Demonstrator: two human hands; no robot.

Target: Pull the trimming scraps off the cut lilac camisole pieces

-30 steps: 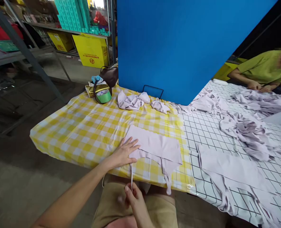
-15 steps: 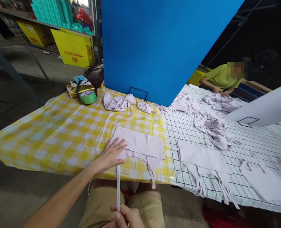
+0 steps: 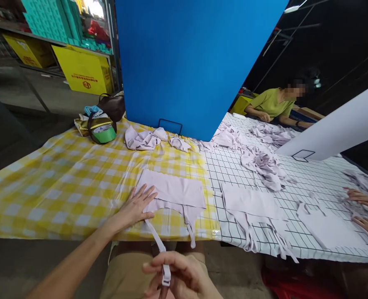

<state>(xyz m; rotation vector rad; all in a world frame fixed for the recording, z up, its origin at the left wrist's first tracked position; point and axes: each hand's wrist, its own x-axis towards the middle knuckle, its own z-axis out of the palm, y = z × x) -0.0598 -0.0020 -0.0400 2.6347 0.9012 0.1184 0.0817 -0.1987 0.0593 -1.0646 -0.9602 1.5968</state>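
Head view: the left hand lies spread on the garment; below it, the right hand grips the strap, now exposing the slider, seemingly within reach

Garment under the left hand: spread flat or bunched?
Spread flat: the garment lies mostly smooth on the yellow checked cloth, left hand resting on it.

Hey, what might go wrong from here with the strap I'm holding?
The strap runs from the garment to the right hand; a hard pull might drag the garment from under the left hand. The other strap pokes past the edge of the yellow checked cloth, so it might snag.
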